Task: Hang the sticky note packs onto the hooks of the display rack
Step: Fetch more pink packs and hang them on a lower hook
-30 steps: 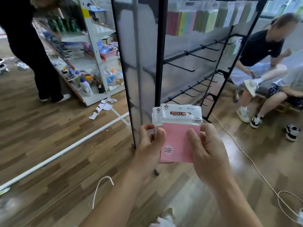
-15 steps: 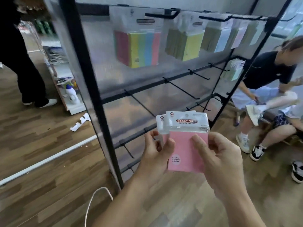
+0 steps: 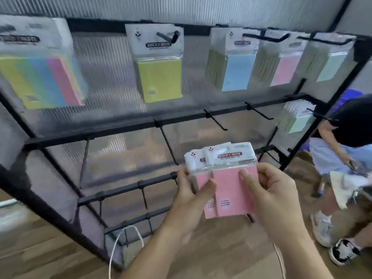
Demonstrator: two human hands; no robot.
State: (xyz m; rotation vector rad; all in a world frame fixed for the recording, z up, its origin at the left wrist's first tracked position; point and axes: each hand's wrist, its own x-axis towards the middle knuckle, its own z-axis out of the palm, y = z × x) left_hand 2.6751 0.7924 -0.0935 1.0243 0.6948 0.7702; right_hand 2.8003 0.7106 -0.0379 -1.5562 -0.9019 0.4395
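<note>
I hold a small stack of pink sticky note packs [image 3: 227, 190] with white header cards in front of the black display rack [image 3: 112, 130]. My left hand [image 3: 189, 200] grips the stack's left side, thumb on the front. My right hand [image 3: 269, 190] grips the right side, thumb pressed on the front pack. The stack sits below the rack's middle bar, near its bare hooks [image 3: 216, 119]. On the top row hang a multicolour pack [image 3: 40, 77], yellow packs [image 3: 159, 77], blue packs [image 3: 235, 71], pink packs [image 3: 281, 67] and green packs [image 3: 330, 63].
More green packs [image 3: 298, 119] hang at the right end of the middle row. A seated person [image 3: 350, 137] is close to the rack's right side, their shoes [image 3: 342, 252] on the wooden floor. A white cable [image 3: 122, 238] loops by the rack's base.
The view has swung up and closer to the rack, so the top row now fills the frame. Both hands keep hold of the pink stack, now fanned slightly and raised towards the middle hooks.
</note>
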